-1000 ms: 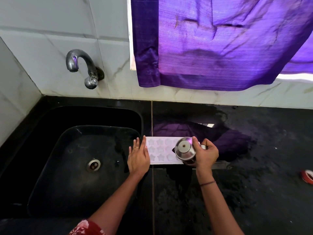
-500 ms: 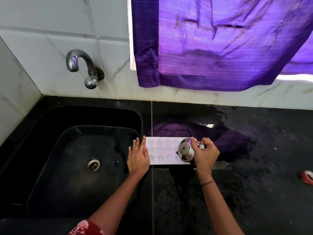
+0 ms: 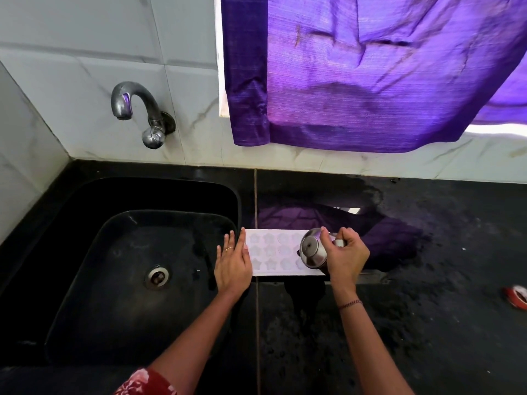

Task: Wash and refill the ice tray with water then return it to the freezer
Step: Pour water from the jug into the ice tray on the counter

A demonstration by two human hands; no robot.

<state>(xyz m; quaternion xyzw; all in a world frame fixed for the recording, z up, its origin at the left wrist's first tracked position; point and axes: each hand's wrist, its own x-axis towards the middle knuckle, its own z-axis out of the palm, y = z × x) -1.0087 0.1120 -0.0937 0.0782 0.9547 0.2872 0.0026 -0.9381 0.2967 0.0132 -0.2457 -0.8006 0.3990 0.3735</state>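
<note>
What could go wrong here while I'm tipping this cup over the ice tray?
The steel cup, tipped by your right hand over the ice tray, could overfill the right-end moulds and spill onto the counter. The tray lies beside the sink, steadied only by your flat left hand; it might slide.

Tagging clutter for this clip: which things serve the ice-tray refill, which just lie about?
In use: ice tray, steel vessel tilted over it, right hand gripping it, left hand flat at tray's end.
Idle: tap, sink, purple curtain, red roll on counter.
</note>
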